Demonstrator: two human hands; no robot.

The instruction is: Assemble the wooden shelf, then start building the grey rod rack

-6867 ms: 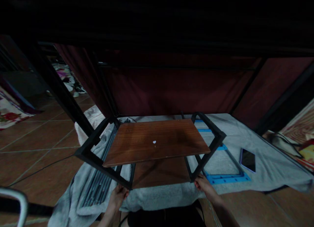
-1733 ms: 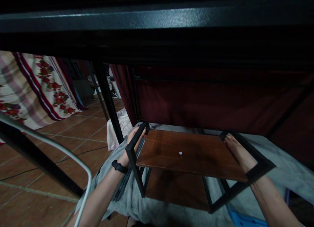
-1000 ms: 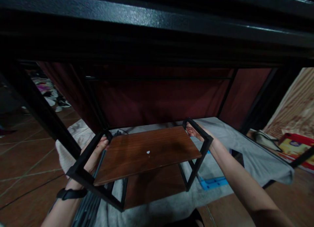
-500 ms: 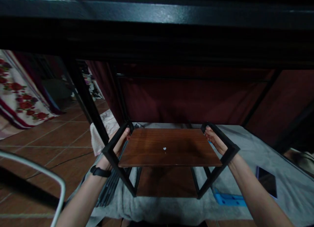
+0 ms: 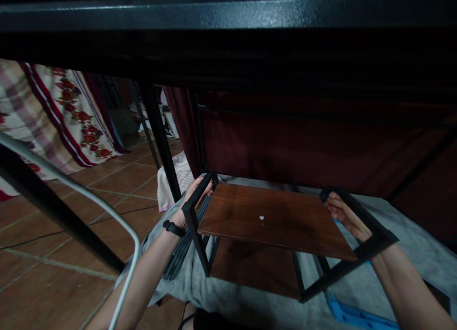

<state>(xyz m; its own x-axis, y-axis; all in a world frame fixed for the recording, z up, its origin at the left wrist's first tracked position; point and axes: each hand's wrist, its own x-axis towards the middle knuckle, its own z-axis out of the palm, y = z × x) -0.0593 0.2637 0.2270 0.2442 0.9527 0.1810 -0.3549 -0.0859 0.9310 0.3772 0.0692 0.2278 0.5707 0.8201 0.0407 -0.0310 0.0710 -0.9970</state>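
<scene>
A small rack with a black metal frame point(image 5: 194, 225) and a brown wooden shelf board point(image 5: 274, 223) stands on a grey cloth point(image 5: 232, 301). A second wooden board point(image 5: 250, 268) lies below the first. My left hand point(image 5: 193, 196), with a black band on the wrist, grips the far left bar of the frame. My right hand point(image 5: 342, 215) grips the far right bar, its forearm passing through the frame's right side. A small white spot marks the middle of the top board.
A thick black beam point(image 5: 228, 39) crosses the top of the view, close to the camera. Dark red fabric point(image 5: 293, 149) hangs behind the rack. Grey metal bars point(image 5: 182, 249) lie left of it, a blue part point(image 5: 357, 315) at lower right. A floral cloth point(image 5: 67, 115) hangs far left over the tiled floor.
The view has swung to the left, so the rack now sits right of centre. Both hands keep their hold on the far bars of the frame.
</scene>
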